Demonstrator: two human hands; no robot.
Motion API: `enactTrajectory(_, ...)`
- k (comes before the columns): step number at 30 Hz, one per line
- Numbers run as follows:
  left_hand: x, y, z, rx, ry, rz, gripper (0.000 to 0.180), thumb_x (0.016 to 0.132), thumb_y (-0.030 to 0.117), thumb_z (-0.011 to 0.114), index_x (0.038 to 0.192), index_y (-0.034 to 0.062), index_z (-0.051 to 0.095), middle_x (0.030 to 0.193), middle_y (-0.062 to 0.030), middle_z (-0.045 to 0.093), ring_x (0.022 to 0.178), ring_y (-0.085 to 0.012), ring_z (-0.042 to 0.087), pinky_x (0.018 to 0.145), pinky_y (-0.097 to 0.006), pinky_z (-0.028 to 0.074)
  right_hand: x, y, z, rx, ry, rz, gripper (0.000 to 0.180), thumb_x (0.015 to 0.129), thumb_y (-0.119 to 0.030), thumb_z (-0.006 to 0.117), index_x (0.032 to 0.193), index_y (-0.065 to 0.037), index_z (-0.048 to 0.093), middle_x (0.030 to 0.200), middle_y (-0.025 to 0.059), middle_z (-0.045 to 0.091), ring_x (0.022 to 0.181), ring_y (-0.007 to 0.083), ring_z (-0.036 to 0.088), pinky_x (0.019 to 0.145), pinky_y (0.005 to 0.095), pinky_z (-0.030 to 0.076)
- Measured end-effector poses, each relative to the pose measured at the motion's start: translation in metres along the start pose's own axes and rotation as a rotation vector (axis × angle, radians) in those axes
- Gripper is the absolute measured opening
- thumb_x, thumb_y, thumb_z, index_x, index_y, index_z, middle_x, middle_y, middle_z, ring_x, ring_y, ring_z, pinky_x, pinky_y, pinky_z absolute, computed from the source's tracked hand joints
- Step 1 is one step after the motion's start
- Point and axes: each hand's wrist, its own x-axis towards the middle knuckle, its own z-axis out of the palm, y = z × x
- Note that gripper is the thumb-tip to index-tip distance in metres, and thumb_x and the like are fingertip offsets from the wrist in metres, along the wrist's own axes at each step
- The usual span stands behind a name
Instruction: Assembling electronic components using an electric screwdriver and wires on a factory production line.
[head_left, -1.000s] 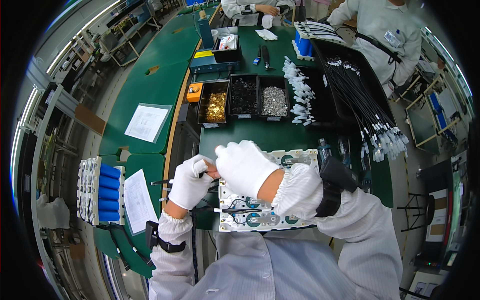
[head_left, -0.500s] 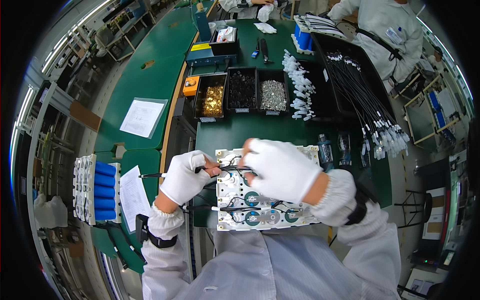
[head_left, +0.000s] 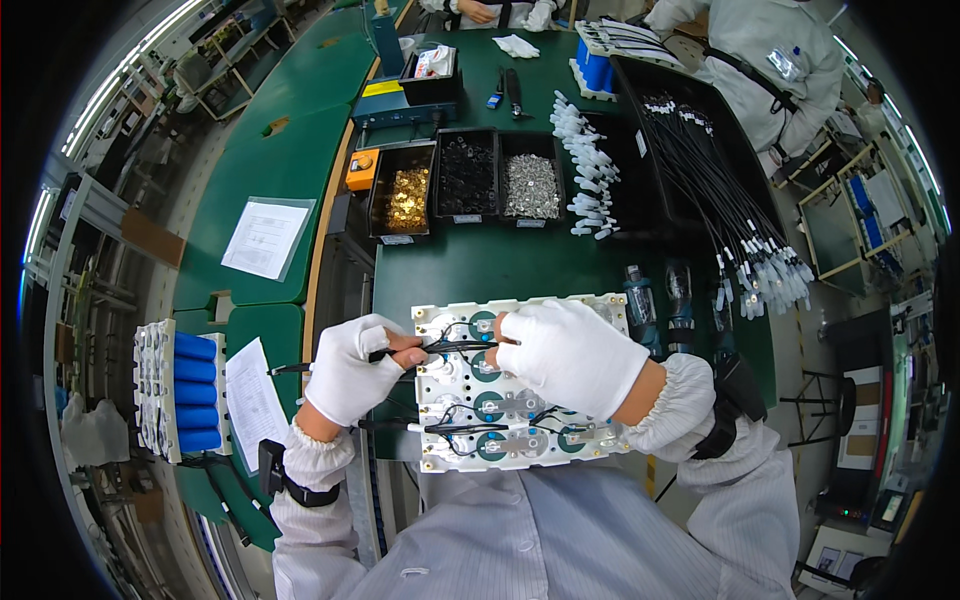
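Observation:
A white-framed battery pack [head_left: 460, 375] lies on the green table in front of me, with round cell ends, metal tabs and thin black wires on top. My left hand [head_left: 350, 370], in a white glove with bare fingertips, pinches a black cable harness [head_left: 440, 347] at the pack's far left edge. The harness's tail sticks out to the left of that hand. My right hand [head_left: 575, 360], gloved the same way, is closed at the harness's other end over the pack's far half; its fingertips are partly hidden. A second harness [head_left: 462, 429] lies across the pack's near half.
Beyond the pack stand bins of brass-coloured parts [head_left: 407, 200], black parts [head_left: 467, 175] and silver parts [head_left: 532, 187]. White-tipped cables hang from a black tray [head_left: 650, 190]. Power screwdrivers [head_left: 680, 305] are at right, another blue-celled pack [head_left: 197, 390] at left. Two people sit opposite.
My right hand has come down closer to the pack, its fingers drawn in along the harness. My left hand keeps its pinch. The whole view has shifted slightly.

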Motion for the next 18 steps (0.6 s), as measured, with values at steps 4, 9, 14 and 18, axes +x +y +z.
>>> enactTrajectory(4,-0.002,0.000,0.004,0.065,0.095,0.122,0.019,0.076,0.007,0.087,0.085,0.0007,0.071,0.082,-0.0089,0.073,0.072,-0.0176,0.071,0.065,-0.028,0.056,0.010,-0.002,0.001,-0.166,-0.134,-0.065,0.008,0.080,-0.017,0.068,0.086,-0.013,0.070,0.094,0.0032,0.063,0.091,0.0201,0.066,0.078,0.0349,0.054)
enactTrajectory(9,-0.001,0.000,0.003,0.179,0.090,0.165,0.021,0.077,0.005,0.087,0.085,0.0007,0.068,0.082,-0.0089,0.072,0.076,-0.0183,0.073,0.065,-0.029,0.057,0.019,-0.012,-0.005,-0.279,-0.300,-0.134,0.004,0.080,-0.011,0.066,0.082,-0.009,0.069,0.090,0.0043,0.063,0.088,0.0200,0.067,0.073,0.0332,0.055)
enactTrajectory(14,0.001,-0.003,0.001,0.012,0.014,0.058,0.020,0.077,0.004,0.086,0.085,0.0002,0.068,0.080,-0.0101,0.072,0.081,-0.0199,0.075,0.068,-0.029,0.059,0.026,-0.015,-0.005,-0.207,-0.415,-0.017,0.007,0.081,-0.011,0.066,0.084,-0.005,0.069,0.091,0.0064,0.063,0.082,0.0220,0.068,0.071,0.0349,0.057)
enactTrajectory(18,-0.002,-0.007,0.003,0.039,0.074,0.067,0.020,0.077,0.004,0.086,0.085,0.0005,0.068,0.080,-0.0099,0.072,0.078,-0.0192,0.074,0.067,-0.029,0.058,0.020,0.006,-0.009,0.000,-0.326,0.045,0.013,0.083,-0.014,0.066,0.093,-0.006,0.068,0.092,0.0061,0.062,0.081,0.0238,0.069,0.070,0.0367,0.058)
